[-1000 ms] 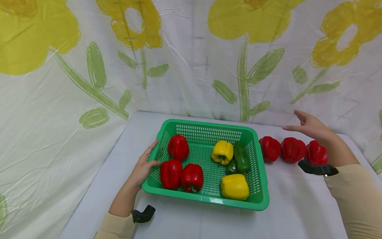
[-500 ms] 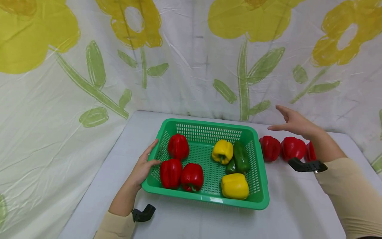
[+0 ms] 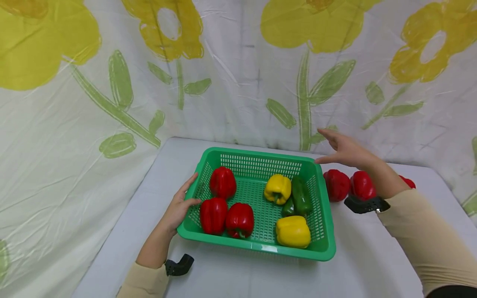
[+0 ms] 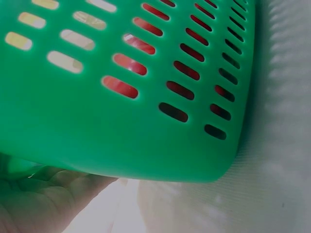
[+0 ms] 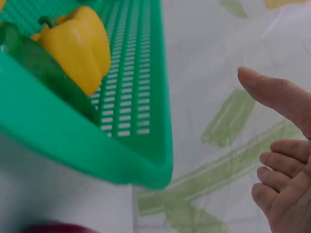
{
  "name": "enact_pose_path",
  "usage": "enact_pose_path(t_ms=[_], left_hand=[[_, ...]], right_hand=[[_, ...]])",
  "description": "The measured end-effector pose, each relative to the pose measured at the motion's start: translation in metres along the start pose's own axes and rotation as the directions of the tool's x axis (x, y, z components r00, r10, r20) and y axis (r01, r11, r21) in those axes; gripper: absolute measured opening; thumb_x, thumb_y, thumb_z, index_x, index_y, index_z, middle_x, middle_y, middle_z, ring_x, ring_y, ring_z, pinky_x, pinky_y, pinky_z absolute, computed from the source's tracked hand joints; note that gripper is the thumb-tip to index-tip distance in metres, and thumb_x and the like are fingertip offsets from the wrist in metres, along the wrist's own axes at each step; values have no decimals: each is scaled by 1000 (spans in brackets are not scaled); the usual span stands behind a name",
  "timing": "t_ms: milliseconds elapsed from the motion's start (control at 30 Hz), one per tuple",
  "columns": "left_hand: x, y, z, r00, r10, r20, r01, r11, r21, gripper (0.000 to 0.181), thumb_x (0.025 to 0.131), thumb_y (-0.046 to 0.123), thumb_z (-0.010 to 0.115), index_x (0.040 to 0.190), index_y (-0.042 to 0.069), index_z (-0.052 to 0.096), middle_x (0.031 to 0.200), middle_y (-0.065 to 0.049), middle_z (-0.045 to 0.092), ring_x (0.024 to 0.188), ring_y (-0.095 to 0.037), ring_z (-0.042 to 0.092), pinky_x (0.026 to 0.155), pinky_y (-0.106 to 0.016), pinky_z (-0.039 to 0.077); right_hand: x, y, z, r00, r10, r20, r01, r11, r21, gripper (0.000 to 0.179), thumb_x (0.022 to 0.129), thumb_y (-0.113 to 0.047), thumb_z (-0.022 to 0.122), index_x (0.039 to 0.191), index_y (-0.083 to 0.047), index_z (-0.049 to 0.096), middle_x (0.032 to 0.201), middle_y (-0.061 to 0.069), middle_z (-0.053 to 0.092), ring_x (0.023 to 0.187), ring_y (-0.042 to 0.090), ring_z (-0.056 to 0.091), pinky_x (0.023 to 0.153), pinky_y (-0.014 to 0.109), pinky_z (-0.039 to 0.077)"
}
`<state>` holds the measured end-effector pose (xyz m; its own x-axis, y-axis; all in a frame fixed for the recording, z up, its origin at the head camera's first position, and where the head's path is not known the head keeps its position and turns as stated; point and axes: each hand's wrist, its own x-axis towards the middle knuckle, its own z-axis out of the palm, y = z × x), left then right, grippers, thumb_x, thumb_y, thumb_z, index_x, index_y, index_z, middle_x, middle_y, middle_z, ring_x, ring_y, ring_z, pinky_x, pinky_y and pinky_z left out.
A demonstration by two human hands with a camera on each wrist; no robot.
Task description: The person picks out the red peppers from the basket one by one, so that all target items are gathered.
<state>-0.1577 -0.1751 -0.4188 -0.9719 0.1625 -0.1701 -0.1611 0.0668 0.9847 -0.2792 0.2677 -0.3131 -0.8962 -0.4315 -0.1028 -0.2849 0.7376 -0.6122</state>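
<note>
A green plastic basket (image 3: pixel 261 248) sits on the table, holding three red bell peppers (image 3: pixel 222 183), two yellow bell peppers (image 3: pixel 293 231) and two green peppers (image 3: pixel 302 195). My left hand (image 3: pixel 178 209) grips the basket's left side, thumb over the rim and fingers along the outer wall. In the left wrist view, part of that hand (image 4: pixel 53 199) shows beneath the slotted wall. My right hand (image 3: pixel 346 150) is empty above the basket's back right corner, thumb and fingers spread apart. The right wrist view shows this hand (image 5: pixel 286 155) apart from the rim.
More red bell peppers (image 3: pixel 337 185) stand in a row right of the basket, partly hidden by my right forearm. A white cloth with printed yellow flowers (image 3: pixel 238 91) hangs behind the white table (image 3: pixel 220 277).
My right hand has moved left, from above the row of red bell peppers to the basket's back right corner. The left hand and the basket have stayed in place.
</note>
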Motion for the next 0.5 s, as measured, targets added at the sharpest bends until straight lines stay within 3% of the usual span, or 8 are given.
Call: enact_pose_path(t_ms=[300, 500], left_hand=[[1, -1, 0, 1000, 0, -4, 0, 1000, 6, 74, 88, -2, 44, 149, 30, 18, 157, 0, 13, 142, -29, 21, 108, -48, 30], [1, -1, 0, 1000, -1, -11, 1, 1000, 9, 74, 88, -3, 43, 149, 29, 18, 157, 0, 13, 142, -27, 22, 108, -47, 30]], right_hand=[[18, -25, 23, 988, -148, 54, 139, 981, 136, 87, 79, -22, 73, 148, -8, 22, 155, 14, 19, 141, 37, 20, 109, 53, 25], [31, -36, 40, 970, -215, 117, 185, 956, 228, 85, 81, -21, 71, 149, -9, 21, 155, 13, 18, 142, 35, 18, 112, 52, 22]])
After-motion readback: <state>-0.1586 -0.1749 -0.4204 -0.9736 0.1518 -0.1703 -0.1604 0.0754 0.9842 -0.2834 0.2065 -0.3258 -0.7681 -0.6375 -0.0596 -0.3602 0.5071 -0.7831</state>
